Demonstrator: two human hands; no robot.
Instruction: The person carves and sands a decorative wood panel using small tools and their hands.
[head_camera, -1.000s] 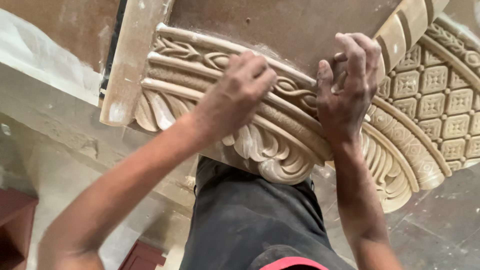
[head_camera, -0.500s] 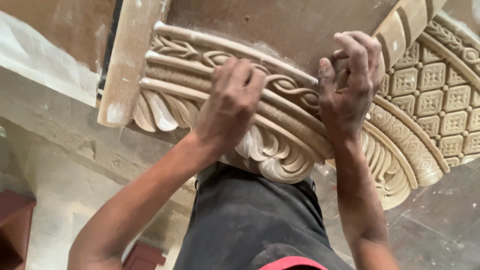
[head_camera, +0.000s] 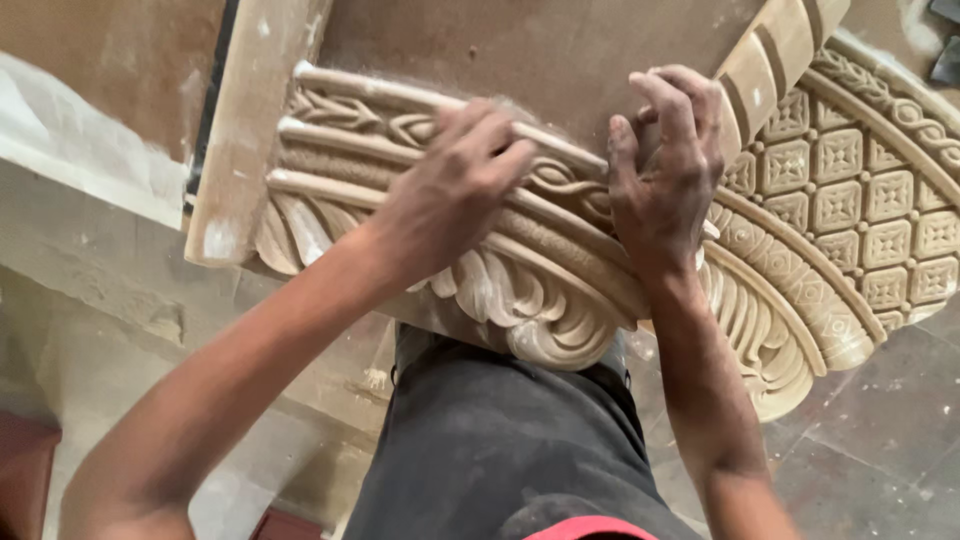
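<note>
Carving (head_camera: 560, 290) lies under both hands. The left hand (head_camera: 455, 195), fingers curled and pressing the braided band, has slid slightly leftward along it since a second ago, so rubbing continues. The right hand (head_camera: 665, 170) stays clenched over the top rim beside it.

My one head camera looks steeply down, close over my hands at frame centre; floor lower right.

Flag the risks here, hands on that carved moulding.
1. The carved moulding overhangs the person's lap, steadied only by the right hand; it may tip or slip.
2. The left hand presses on thin raised ribs and vine relief; hard pressure might chip them.
3. Pale dust coats the carving and the board; grip could slide.
</note>
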